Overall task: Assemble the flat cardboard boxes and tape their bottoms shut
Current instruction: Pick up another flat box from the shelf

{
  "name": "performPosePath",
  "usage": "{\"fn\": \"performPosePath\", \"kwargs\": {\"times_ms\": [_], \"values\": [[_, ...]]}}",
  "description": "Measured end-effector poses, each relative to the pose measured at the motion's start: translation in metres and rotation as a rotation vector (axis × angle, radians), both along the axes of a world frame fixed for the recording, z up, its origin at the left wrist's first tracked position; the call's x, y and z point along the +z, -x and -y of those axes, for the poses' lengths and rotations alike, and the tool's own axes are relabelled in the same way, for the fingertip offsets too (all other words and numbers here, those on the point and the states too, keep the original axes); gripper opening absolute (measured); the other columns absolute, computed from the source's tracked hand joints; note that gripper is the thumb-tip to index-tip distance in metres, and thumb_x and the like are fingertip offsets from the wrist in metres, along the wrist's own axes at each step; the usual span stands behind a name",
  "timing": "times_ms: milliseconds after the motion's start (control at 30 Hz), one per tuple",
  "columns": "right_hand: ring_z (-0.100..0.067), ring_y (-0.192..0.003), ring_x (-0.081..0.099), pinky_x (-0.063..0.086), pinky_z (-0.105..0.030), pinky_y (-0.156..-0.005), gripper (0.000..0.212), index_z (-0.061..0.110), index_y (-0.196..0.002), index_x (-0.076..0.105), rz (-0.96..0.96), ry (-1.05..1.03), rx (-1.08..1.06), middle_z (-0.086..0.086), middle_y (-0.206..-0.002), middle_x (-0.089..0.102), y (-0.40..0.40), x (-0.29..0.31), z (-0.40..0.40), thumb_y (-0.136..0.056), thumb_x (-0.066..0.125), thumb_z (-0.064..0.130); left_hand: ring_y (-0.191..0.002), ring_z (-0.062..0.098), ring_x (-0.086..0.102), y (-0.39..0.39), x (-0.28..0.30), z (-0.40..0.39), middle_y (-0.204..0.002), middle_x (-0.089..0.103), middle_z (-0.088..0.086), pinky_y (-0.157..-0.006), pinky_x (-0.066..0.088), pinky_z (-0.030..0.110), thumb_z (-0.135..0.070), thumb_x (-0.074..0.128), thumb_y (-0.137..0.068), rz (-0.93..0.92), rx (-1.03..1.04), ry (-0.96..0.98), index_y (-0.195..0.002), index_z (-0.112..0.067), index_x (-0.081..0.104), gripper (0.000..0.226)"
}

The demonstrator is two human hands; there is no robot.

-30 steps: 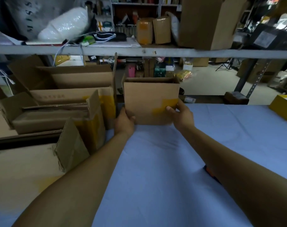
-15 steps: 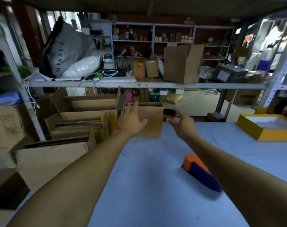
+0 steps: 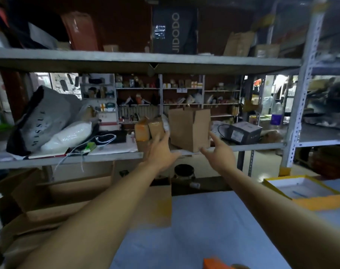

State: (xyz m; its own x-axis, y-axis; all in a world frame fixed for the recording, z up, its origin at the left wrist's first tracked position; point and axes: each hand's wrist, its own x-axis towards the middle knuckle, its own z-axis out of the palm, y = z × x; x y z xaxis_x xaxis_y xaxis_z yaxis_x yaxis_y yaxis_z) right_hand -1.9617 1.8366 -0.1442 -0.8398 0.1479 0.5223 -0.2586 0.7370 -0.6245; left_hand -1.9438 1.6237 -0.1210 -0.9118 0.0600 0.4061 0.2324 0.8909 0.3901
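grey metal shelving [image 3: 68, 160] crosses mid-frame, a stack of assembled boxes [image 3: 54, 193] sitting lower left below it. just right of the stack a small assembled box [image 3: 157, 202] stands on the blue table [image 3: 213, 220]. above it, left hand [image 3: 159, 152] and right hand [image 3: 219, 152] reach upward, fingers spread, holding nothing. between and beyond them an upright cardboard box [image 3: 189, 129] stands on the shelf, slightly nearer the right hand.

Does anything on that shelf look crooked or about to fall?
The tall cardboard box sits turned at an angle on the shelf, its near bottom corner jutting past the front edge. Both hands reach toward it, empty.
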Motion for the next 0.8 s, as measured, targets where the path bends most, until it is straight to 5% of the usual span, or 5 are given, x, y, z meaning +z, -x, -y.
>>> {"fn": "performPosePath", "kwargs": {"times_ms": [167, 367, 600, 700, 800], "values": [[-0.025, -0.123, 0.053, 0.048, -0.038, -0.09, 0.086, 0.032, -0.15, 0.027, -0.042, 0.019, -0.06, -0.002, -0.143, 0.051, 0.069, -0.004, -0.008, -0.078, 0.068, 0.057, -0.148, 0.036, 0.016, 0.069, 0.001, -0.03, -0.165, 0.007, 0.004, -0.116, 0.027, 0.05, -0.054, 0.06, -0.09, 0.03, -0.031, -0.075, -0.158, -0.03, 0.005, 0.091], [-0.036, -0.14, 0.029, 0.035, -0.052, -0.11, 0.131, 0.034, -0.153, -0.003, 0.073, 0.114, -0.073, -0.012, -0.157, 0.024, 0.143, -0.011, 0.0, -0.054, 0.071, 0.079, -0.149, 0.032, 0.011, 0.147, -0.025, -0.049, -0.165, 0.002, 0.004, -0.117, 0.026, 0.05, -0.048, 0.066, -0.087, 0.081, -0.154, -0.156, -0.157, -0.032, -0.003, 0.1], [-0.038, -0.123, 0.049, 0.045, -0.057, -0.099, 0.125, 0.04, -0.149, -0.01, 0.029, 0.267, 0.007, -0.015, -0.14, 0.043, 0.169, -0.016, 0.013, -0.065, 0.083, 0.048, -0.146, 0.018, 0.022, 0.168, -0.056, -0.051, -0.162, 0.017, -0.003, -0.109, 0.029, 0.034, -0.065, 0.062, -0.08, 0.01, -0.333, -0.243, -0.157, -0.031, 0.005, 0.102], [-0.033, -0.123, 0.05, 0.046, -0.053, -0.1, 0.122, 0.037, -0.152, -0.005, -0.017, 0.306, 0.027, -0.012, -0.142, 0.045, 0.155, -0.019, 0.009, -0.067, 0.082, 0.049, -0.147, 0.02, 0.019, 0.157, -0.059, -0.037, -0.164, 0.006, -0.007, -0.114, 0.029, 0.041, -0.071, 0.057, -0.08, -0.002, -0.27, -0.313, -0.155, -0.037, 0.001, 0.099], [-0.024, -0.125, 0.049, 0.046, -0.045, -0.101, 0.121, 0.039, -0.154, -0.002, -0.047, 0.406, 0.128, -0.003, -0.146, 0.043, 0.12, -0.026, 0.002, -0.068, 0.083, 0.048, -0.144, 0.024, 0.026, 0.138, -0.046, -0.013, -0.161, 0.015, -0.005, -0.113, 0.031, 0.048, -0.068, 0.059, -0.081, -0.009, -0.178, -0.498, -0.154, -0.042, 0.005, 0.094]]}}
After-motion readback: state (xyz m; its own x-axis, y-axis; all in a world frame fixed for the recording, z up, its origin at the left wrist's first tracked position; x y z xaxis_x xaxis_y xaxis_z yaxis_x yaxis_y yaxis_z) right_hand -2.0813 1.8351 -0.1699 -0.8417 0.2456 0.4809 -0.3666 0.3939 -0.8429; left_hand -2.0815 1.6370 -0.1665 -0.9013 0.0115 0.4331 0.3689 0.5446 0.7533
